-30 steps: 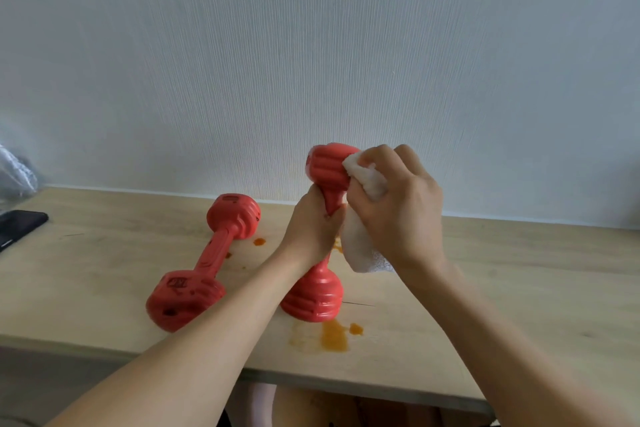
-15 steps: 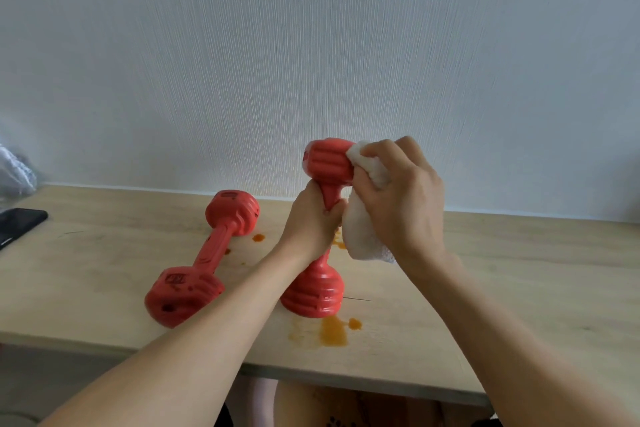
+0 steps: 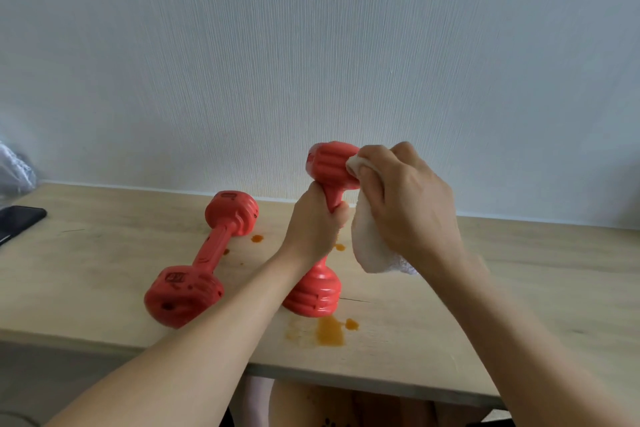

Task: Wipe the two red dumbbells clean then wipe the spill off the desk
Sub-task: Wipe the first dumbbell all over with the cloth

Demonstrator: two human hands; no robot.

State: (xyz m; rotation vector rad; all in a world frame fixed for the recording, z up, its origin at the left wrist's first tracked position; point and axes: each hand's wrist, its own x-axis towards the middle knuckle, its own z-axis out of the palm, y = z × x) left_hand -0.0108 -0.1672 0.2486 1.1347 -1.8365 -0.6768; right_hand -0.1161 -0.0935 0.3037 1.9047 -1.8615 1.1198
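Note:
One red dumbbell (image 3: 329, 166) stands upright on the wooden desk (image 3: 104, 253), its lower head on the desktop. My left hand (image 3: 315, 222) grips its handle. My right hand (image 3: 405, 198) holds a white cloth (image 3: 370, 246) and presses it against the right side of the dumbbell's upper head. A second red dumbbell (image 3: 204, 263) lies flat on the desk to the left, with dark spots on its near head. An orange spill (image 3: 330, 331) sits in front of the upright dumbbell, with smaller orange drops (image 3: 257, 238) further back.
A black phone (image 3: 17, 218) lies at the desk's left edge, beside a clear plastic bag (image 3: 14, 166). A white wall (image 3: 311, 45) rises straight behind the desk. The desk's front edge runs just below my forearms.
My right hand and the cloth have shifted slightly up along the upper head of the upright dumbbell. The left hand keeps its grip on the handle.

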